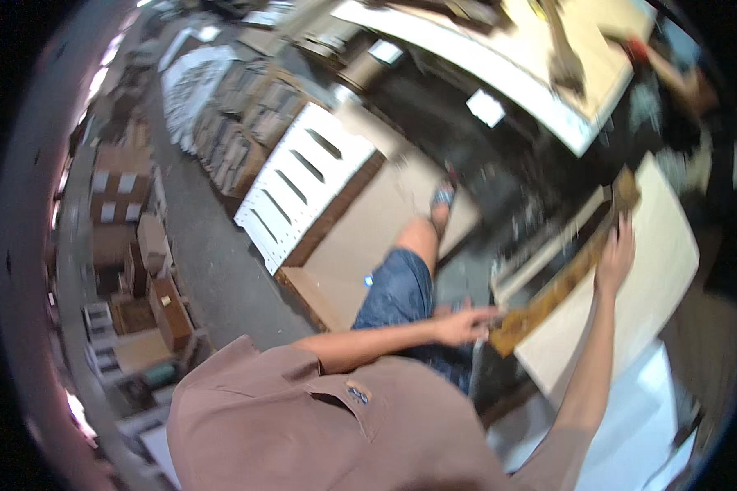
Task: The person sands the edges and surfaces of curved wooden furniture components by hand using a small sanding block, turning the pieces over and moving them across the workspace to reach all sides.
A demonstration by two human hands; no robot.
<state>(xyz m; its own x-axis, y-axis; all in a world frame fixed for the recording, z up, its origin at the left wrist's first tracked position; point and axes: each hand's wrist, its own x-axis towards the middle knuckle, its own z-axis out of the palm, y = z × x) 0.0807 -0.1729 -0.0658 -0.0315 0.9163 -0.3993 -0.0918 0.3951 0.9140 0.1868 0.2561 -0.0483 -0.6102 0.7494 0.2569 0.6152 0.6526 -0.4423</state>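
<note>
A yellowish-brown wooden strip (546,285) with wider ends slants up to the right in front of me. My left hand (464,325) reaches its near end, fingers spread and fingertips at the wood. Farther up, my right hand (615,258) is at the strip's far end with its fingers stretched along it. Blur hides whether either hand grips. Beyond the strip runs a pale wooden bar (549,245), roughly parallel, with a dark gap between them. A cream-coloured flat board (645,258) lies on the strip's right side, partly behind my right forearm.
A white slotted panel (301,178) stands along brown board (359,215) left of my leg. A pale-topped workbench (503,67) is at upper right, near another person's arm (682,83). White sheet material (639,417) lies lower right. Stacked boards (236,132) and cartons (120,184) line the left.
</note>
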